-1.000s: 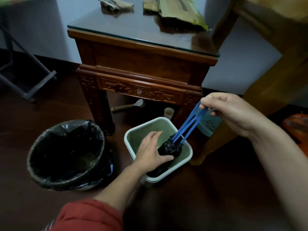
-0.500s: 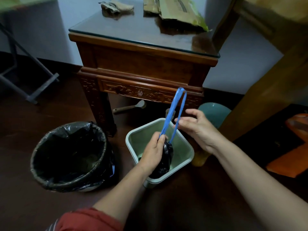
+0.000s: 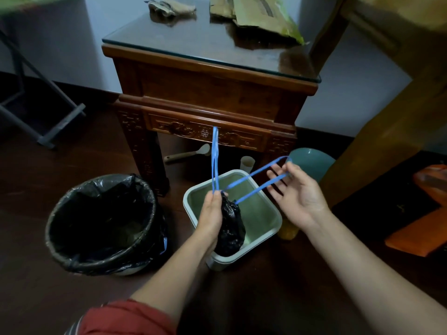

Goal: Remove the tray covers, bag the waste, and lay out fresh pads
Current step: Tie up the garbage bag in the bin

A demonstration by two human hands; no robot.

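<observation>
Trailing two blue drawstring loops [image 3: 215, 160], the crinkled black bag [image 3: 231, 226] bulges.

The setting looks like a room in a home. A carved dark-wood side table [image 3: 212, 93] with a glass top [image 3: 193, 47] stands against a pale painted wall [image 3: 350, 105] on a dark wooden floor [image 3: 278, 286]. Flattened cardboard packaging [image 3: 256, 15] and a crumpled cloth [image 3: 169, 7] lie on the glass. On the floor are a round waste bin [image 3: 54, 238] lined in black plastic, a small square green bin [image 3: 278, 222], a plastic scoop [image 3: 188, 154] under the table and a teal bowl [image 3: 312, 163]. A folding metal frame [image 3: 61, 124] stands at the left.
</observation>
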